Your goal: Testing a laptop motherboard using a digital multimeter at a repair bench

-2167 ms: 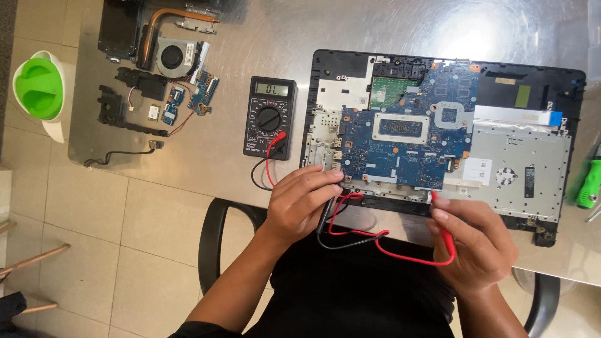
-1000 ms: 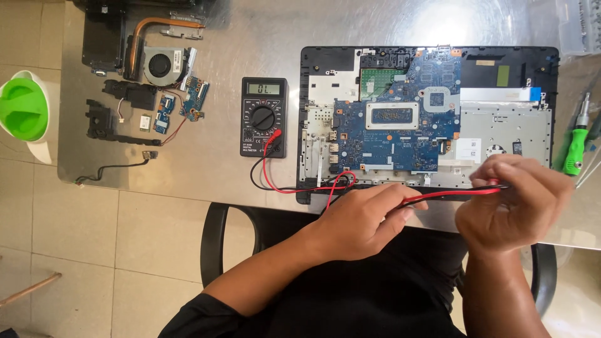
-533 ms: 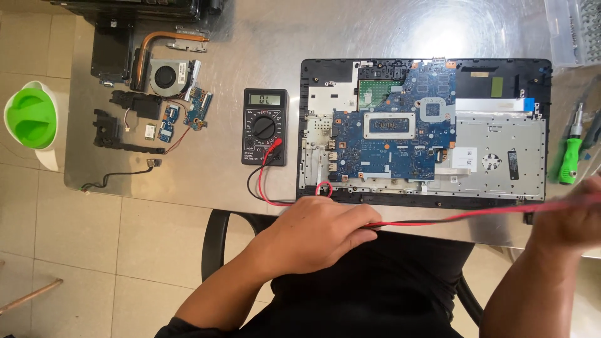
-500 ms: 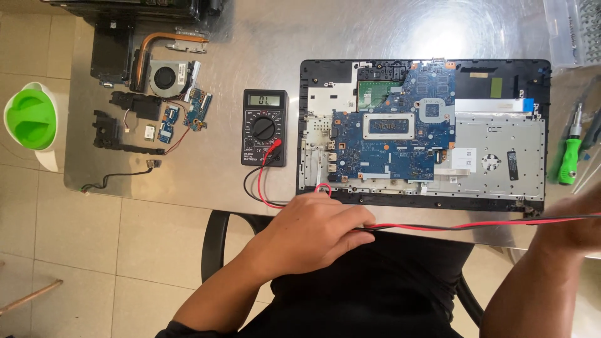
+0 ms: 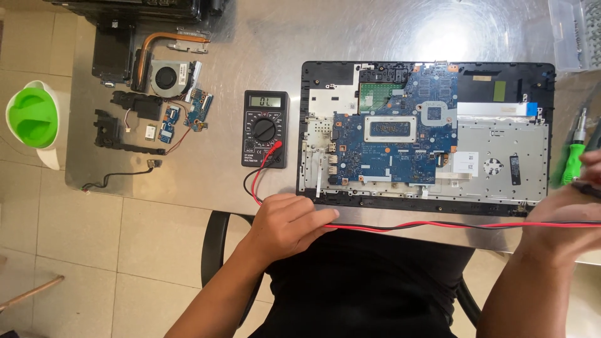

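My left hand [image 5: 285, 226] rests at the table's front edge, fingers closed over the red and black test leads [image 5: 432, 225] that run from the black multimeter [image 5: 265, 128]. The leads stretch taut to the right along the table edge into my right hand [image 5: 566, 222], which is closed on their far ends near the frame's right border. Behind the leads lies an opened laptop base [image 5: 426, 134] with its blue mainboard [image 5: 391, 141] exposed. Neither hand touches the laptop.
Removed laptop parts lie at the back left: a fan with copper heat pipe [image 5: 166, 66], small boards [image 5: 188, 112] and black speakers [image 5: 125, 128]. A green-handled screwdriver [image 5: 573, 156] lies at the right edge. A green and white bin [image 5: 34, 122] stands on the floor at left.
Both hands were close together at the laptop's front edge with the leads. My right hand has since drawn the leads far to the right, pulling them straight, while the left stays near the middle.
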